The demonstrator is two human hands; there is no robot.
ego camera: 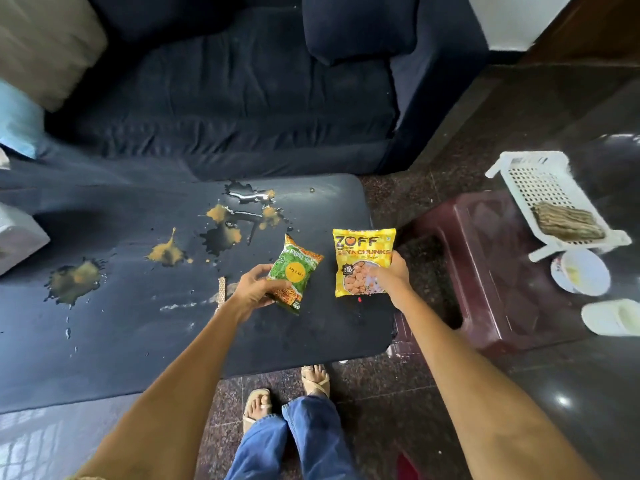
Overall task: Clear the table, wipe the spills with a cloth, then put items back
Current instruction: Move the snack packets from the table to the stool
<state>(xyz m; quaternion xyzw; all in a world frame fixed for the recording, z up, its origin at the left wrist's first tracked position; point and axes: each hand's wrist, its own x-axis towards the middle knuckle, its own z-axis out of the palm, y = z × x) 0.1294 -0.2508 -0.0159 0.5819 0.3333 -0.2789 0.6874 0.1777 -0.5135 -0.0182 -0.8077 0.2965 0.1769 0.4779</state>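
A green snack packet (294, 273) is gripped by the left hand (254, 289) at its lower left edge, with the thumb laid across the front face and the remaining fingers curled behind it; the packet is held tilted above the near right part of the dark table (104, 341). A yellow soya chunks packet (362, 259) is gripped by the right hand (393, 277) along its right edge, the fingers spread over the lower front and the thumb hidden behind it; it is held upright over the table's right edge. The two packets are held near one another without touching. Orange and dark liquid spills (221, 233) are noted across the middle and left of the tabletop, beyond both hands. To the right, a maroon plastic stool (485, 258) is seen on the floor, and further right a white basket (540, 188) is found containing a folded cloth (568, 221). A dark blue sofa (242, 98) is placed behind the table.
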